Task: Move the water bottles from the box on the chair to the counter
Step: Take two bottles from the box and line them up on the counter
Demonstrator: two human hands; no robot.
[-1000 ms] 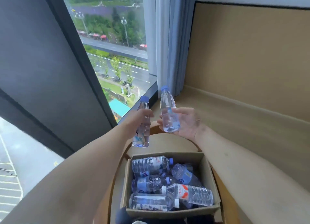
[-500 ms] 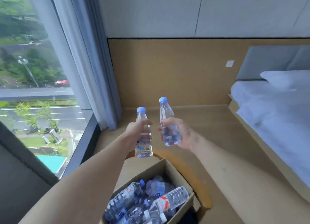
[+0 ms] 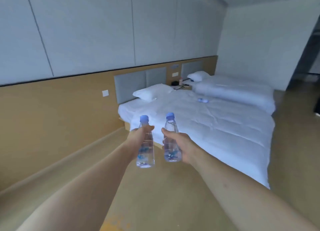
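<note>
I hold two clear water bottles with light blue caps upright in front of me, over the floor. My left hand grips the left bottle round its upper body. My right hand grips the right bottle round its middle. The two bottles stand close side by side without touching. The box, the chair and the counter are out of view.
Two white beds stand ahead: the near bed just behind the bottles, the far bed beyond it. A small bottle-like object lies on the near bed. Tan floor stretches below, and a wood-panelled wall runs on the left.
My view has swung right, from the window and the box on the chair to the beds. Both hands still hold their bottles upright; the box has left the view.
</note>
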